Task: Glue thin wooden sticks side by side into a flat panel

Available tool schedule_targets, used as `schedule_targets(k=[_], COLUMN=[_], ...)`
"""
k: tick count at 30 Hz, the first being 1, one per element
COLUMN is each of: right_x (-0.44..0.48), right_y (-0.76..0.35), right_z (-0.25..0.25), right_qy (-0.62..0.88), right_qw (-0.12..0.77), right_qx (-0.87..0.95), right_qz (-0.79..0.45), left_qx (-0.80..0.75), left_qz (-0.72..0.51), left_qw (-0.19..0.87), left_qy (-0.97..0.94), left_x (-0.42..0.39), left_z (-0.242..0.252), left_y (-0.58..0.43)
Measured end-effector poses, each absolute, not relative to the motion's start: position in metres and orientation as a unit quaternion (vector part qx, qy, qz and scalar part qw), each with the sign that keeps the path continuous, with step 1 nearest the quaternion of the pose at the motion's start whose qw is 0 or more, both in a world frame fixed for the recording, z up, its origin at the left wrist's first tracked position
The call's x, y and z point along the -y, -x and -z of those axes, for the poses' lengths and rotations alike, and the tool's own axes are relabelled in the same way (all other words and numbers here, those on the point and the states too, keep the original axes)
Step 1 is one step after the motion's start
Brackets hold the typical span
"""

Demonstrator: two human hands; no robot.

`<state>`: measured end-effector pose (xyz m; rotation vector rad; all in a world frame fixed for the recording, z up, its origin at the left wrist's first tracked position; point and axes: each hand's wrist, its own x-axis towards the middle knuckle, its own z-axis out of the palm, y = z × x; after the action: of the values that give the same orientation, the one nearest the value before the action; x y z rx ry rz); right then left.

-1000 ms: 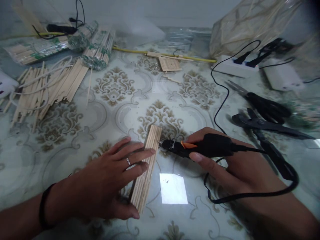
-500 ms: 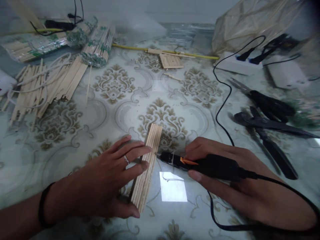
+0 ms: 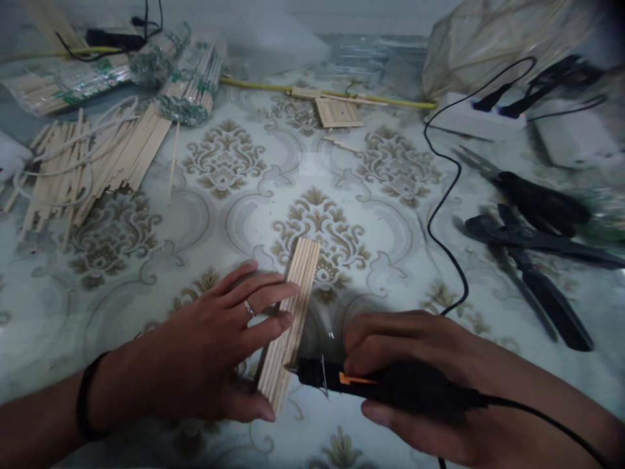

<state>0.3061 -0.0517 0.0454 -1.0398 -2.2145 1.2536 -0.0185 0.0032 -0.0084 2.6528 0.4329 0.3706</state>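
A narrow block of wooden sticks (image 3: 303,270), laid side by side, rests on the patterned tabletop in front of me. My left hand (image 3: 219,345), with a ring and a black wrist band, steadies it; the fingertips press on its upper face and the thumb is at its near end. My right hand (image 3: 420,365) grips a black corded hot glue gun (image 3: 405,384) with an orange trigger. Its metal nozzle touches or nearly touches the block's right side, close to the near end. A thin pale strand hangs around the front of the glue gun.
Loose wooden sticks (image 3: 122,156) and plastic-wrapped stick bundles (image 3: 188,85) lie at the back left. A small square stick panel (image 3: 339,113) sits by a yellow rod (image 3: 400,102). Right: a power strip (image 3: 478,117), scissors (image 3: 541,198), pliers (image 3: 527,241) and a black cord (image 3: 442,185).
My right hand has brought the glue gun nearer to me, its nozzle going from the block's middle to near its lower end. My left hand stays on the block.
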Motion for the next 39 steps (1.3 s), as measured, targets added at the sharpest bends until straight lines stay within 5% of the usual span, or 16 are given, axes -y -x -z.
schedule_targets(k=[30,39], right_x=[0.054,0.055], right_y=[-0.301,-0.298], right_z=[-0.039,-0.038], right_qy=[0.462,0.386], right_qw=[0.194,0.171], right_qx=[0.767,0.791], right_qz=[-0.402,-0.444], left_qx=[-0.163,-0.162], left_qz=[-0.135,-0.136], left_qw=[0.250,0.239], left_qy=[-0.945,-0.948], left_x=[-0.002,-0.002], left_z=[0.010,0.010], left_y=[0.017,0.018])
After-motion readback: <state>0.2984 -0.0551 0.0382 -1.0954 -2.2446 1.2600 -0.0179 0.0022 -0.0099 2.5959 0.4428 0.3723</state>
